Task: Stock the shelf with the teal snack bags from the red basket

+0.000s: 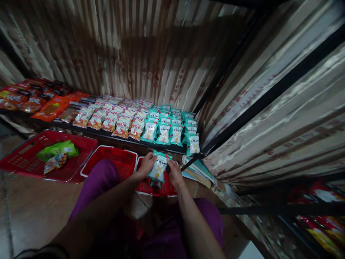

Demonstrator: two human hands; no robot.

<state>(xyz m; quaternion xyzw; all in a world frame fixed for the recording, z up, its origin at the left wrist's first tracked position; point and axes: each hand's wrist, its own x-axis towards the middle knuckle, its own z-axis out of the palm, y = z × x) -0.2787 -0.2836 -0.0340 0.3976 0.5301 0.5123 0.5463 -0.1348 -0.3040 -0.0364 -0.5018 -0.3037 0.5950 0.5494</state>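
Gripping the teal-edged packet (159,168) by opposite sides, I register the left hand (147,164) and right hand (175,172) closed on it; fingertips behind it cannot be resolved. The packet is above the right red basket (145,188), masking part of it; another item below the packet is mostly covered. To the left, the purple-clad knee (104,173) obscures part of the middle red basket (122,158). The left red basket (28,158) holds green packets (60,148) and a multicoloured packet (55,162). On the far shelf (101,134), front rows overlap rear rows. Near right, red and yellow packets (325,225) are dark and cut off.
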